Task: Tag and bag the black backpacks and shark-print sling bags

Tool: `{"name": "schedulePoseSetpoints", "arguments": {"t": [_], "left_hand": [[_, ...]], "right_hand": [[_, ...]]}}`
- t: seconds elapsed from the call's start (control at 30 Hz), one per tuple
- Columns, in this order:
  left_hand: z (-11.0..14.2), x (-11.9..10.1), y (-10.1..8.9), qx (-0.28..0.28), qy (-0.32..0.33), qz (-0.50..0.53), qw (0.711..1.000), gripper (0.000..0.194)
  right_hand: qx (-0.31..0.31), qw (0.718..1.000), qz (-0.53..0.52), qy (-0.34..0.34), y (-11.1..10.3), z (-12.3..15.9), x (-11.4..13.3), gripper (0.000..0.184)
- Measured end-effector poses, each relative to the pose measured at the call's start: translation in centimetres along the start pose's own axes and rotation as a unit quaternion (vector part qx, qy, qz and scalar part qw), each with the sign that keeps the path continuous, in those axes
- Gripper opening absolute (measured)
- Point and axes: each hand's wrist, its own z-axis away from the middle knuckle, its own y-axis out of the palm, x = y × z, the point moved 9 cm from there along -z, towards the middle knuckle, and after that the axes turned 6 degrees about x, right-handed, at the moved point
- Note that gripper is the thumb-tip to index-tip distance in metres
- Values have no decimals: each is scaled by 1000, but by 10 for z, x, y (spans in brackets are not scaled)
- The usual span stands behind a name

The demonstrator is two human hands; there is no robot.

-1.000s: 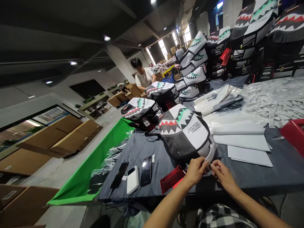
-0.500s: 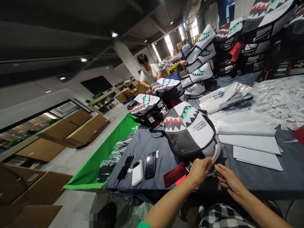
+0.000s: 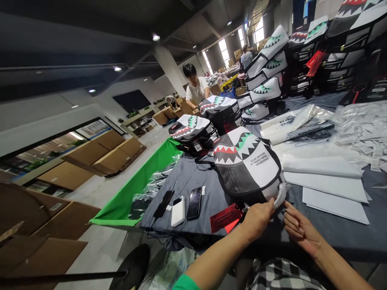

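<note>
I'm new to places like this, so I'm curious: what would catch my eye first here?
A black-and-white backpack printed with a shark mouth lies on the grey table, just beyond the person's left hand and right hand. More shark-mouth bags are piled at the table's far right, and a bright green cloth hangs along its left edge.
</note>
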Motion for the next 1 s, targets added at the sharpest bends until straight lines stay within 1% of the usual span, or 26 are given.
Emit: {"name": "schedulePoseSetpoints", "arguments": {"t": [0.03,0.07,0.1,0.17,0.23,0.3,0.37,0.43,0.47,0.5,0.57,0.6,0.63,0.67,0.7,0.73,0.8,0.83,0.9,0.97,1.0], "left_hand": [[2,-2,3,-10,17,-31,999,43],[4,-4,7,-12,36,-60,998,44],[6,-7,11,-10,57,-91,994,45],[10,-13,13,-17,100,-169,980,46],[13,-15,12,-19,116,-210,971,46],[17,-15,8,-13,116,-215,970,46],[25,-16,4,-17,118,-228,966,45],[39,-19,0,-45,131,-254,957,42],[48,-19,-4,-71,136,-263,953,40],[56,-17,-10,-100,135,-264,950,38],[69,-6,-25,-151,110,-254,949,35],[72,4,-33,-163,89,-251,950,34],[73,14,-39,-157,76,-253,952,31],[70,24,-42,-132,75,-259,954,28],[65,32,-44,-95,85,-265,956,26],[59,38,-45,-53,101,-268,957,26],[47,48,-45,25,128,-256,958,30],[41,52,-45,52,132,-244,959,32],[28,54,-47,74,134,-218,964,30],[21,48,-46,70,146,-197,967,26],[20,44,-44,58,148,-191,969,25]], "right_hand": [[-35,997,67,-1,-10,4,5,49],[-70,987,142,-12,-19,9,12,55],[-100,970,218,-32,-24,13,22,58],[-127,921,356,-94,-22,21,44,56],[-112,866,462,-156,-7,26,61,50],[-69,813,541,-202,12,26,68,42],[-27,763,595,-252,30,25,73,35],[9,709,628,-320,47,23,80,29],[29,677,642,-359,56,22,83,28],[53,637,660,-395,65,21,84,27],[104,541,708,-442,81,15,81,22],[126,495,733,-449,87,10,78,17],[144,456,755,-449,89,4,74,13],[158,428,772,-443,90,-1,72,12],[171,411,781,-437,90,-5,71,14],[182,402,786,-434,89,-8,71,15],[197,390,789,-432,90,-8,72,14],[198,383,793,-430,91,-7,72,14],[180,360,812,-422,97,-5,72,14],[145,327,837,-414,106,-4,68,13],[127,312,847,-411,111,-3,66,11]]}}
